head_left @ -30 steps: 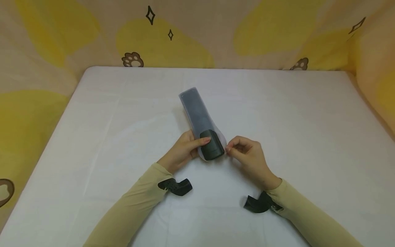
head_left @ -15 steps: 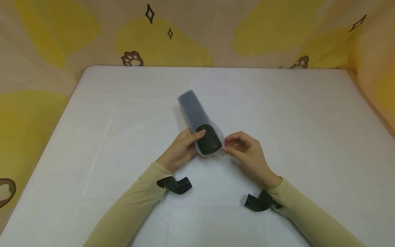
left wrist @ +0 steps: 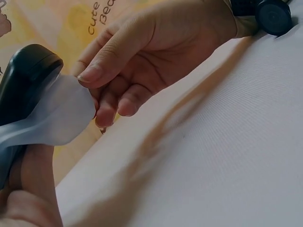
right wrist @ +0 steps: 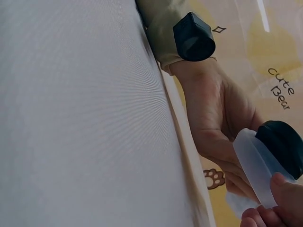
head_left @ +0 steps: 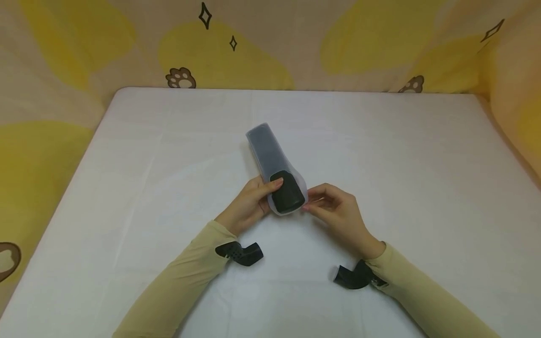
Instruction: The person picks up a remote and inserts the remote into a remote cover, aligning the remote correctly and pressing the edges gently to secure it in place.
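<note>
A long, dark, remote-control-shaped device (head_left: 288,193) sits mostly inside a translucent soft cover (head_left: 267,148), its dark lower end bare. My left hand (head_left: 249,202) grips it from the left, thumb lying across the dark end and fingers underneath. At the lower right, my right hand (head_left: 338,211) pinches the cover's loose rim between thumb and fingertips. In the left wrist view the whitish flap of the cover (left wrist: 71,106) stands away from the dark end, with the right thumb at its edge. The right wrist view shows the left hand (right wrist: 208,109) behind the cover.
A white-covered table (head_left: 401,164) lies under both hands. Patterned yellow and beige cloth (head_left: 253,47) hangs along its back and sides. Black wrist camera mounts (head_left: 241,253) stick out from both sleeves.
The device's dark lower end has tilted and shifted slightly up and left, and the cover's rim shows more around it. My right fingertips have moved slightly left with the rim.
</note>
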### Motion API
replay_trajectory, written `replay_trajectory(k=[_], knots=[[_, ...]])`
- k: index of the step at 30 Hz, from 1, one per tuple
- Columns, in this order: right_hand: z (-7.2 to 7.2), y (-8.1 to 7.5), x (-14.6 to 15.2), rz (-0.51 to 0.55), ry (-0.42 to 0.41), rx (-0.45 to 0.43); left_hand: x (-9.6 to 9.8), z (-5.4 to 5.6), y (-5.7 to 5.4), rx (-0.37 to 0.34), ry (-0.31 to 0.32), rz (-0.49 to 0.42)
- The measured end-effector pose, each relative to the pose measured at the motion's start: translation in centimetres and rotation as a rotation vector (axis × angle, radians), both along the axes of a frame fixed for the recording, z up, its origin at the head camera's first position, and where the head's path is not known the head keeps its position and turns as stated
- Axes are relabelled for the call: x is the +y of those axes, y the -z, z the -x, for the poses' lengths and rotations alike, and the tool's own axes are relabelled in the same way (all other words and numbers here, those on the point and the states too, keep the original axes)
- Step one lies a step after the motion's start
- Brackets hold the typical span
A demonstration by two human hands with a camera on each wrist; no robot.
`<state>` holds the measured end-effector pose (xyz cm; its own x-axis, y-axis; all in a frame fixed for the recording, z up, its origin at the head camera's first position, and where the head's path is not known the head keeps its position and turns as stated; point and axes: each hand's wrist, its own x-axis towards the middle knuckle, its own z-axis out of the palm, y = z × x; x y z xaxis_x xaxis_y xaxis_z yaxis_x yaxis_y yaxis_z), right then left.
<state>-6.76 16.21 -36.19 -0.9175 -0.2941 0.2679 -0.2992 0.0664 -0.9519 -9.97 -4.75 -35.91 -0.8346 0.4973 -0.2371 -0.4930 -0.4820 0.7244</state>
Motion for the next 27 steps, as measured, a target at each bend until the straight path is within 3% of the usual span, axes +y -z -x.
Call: replay_trajectory(k=[6, 13, 27], knots=[[-0.01, 0.29, -0.12, -0.026, -0.003, 0.114, -0.02, -0.16, -0.27, 0.008, 0.020, 0.035], [0.06, 0.33, -0.13, -0.152, 0.012, 0.271, -0.04, -0.20, -0.29, 0.017, 0.071, 0.078], [0.18, 0.31, -0.09, -0.191, 0.055, 0.369, -0.05, -0.05, -0.20, 0.003, 0.065, 0.117]])
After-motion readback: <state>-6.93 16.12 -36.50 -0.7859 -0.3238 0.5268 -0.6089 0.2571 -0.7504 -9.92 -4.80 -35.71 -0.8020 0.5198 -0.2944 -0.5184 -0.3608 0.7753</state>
